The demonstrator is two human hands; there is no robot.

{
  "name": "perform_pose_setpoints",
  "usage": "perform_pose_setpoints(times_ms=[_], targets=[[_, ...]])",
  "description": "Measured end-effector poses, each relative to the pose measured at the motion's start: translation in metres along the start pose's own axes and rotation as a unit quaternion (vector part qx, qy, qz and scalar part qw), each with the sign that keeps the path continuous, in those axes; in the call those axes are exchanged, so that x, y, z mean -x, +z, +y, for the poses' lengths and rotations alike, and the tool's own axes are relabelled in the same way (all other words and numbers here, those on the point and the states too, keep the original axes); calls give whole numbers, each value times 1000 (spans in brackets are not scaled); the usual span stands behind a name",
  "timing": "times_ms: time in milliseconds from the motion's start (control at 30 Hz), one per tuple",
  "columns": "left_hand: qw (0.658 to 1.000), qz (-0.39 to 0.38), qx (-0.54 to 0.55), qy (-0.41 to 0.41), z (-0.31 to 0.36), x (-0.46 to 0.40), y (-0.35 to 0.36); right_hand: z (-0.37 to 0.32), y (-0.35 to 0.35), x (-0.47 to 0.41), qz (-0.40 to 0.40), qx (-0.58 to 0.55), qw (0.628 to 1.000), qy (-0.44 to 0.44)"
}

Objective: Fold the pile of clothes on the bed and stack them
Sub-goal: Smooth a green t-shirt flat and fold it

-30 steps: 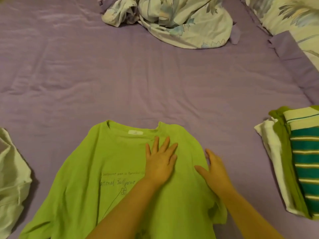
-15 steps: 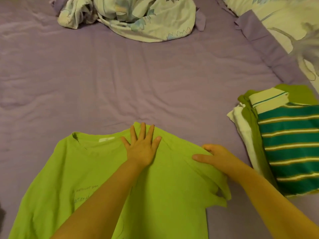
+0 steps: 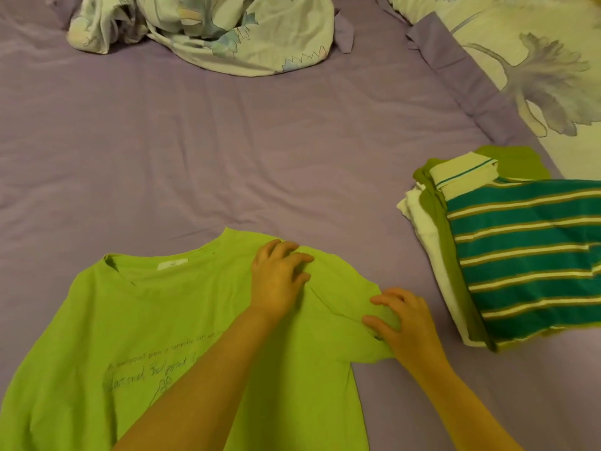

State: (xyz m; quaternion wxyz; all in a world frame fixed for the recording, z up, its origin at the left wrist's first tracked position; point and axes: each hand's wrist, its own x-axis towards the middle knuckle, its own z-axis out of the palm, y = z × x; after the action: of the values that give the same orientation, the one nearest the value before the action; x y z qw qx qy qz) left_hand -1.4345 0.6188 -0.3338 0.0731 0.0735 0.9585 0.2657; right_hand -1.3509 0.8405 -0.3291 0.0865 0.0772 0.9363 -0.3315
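Head view: one green T-shirt (image 3: 169, 320), three folded garments (image 3: 507, 249).

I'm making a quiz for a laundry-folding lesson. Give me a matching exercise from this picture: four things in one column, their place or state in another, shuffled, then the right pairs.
Things:
1. lime green T-shirt
2. striped polo shirt
3. floral bedding
4. right hand

Places or states:
A. crumpled at the far end of the bed
B. on top of the folded stack at the right
C. spread flat, front up, nearest the person
D. fingers curled at the T-shirt's sleeve

Pairs: 1-C, 2-B, 3-A, 4-D
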Motion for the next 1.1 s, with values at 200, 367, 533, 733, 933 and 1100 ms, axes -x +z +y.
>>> perform_pose_setpoints(times_ms=[200, 367, 533, 733, 933, 1100], targets=[[1000, 4, -6, 20, 9, -20, -11, 4, -34, -9, 44, -107, 993, 33], [990, -111, -47, 76, 5, -38, -17, 10, -42, -9, -146, 0, 989, -26], [994, -99, -25, 43, 6, -42, -17, 21, -39, -3, -80, -66, 994, 11], [988, -46, 138, -52, 23, -47, -15, 7, -51, -14, 111, -200, 971, 70], [988, -86, -126, -3, 22, -52, 1, 6, -34, -30, 87, -161, 972, 146], [974, -139, -172, 45, 16, -59, -10, 13, -18, -19, -8, -141, 978, 155]])
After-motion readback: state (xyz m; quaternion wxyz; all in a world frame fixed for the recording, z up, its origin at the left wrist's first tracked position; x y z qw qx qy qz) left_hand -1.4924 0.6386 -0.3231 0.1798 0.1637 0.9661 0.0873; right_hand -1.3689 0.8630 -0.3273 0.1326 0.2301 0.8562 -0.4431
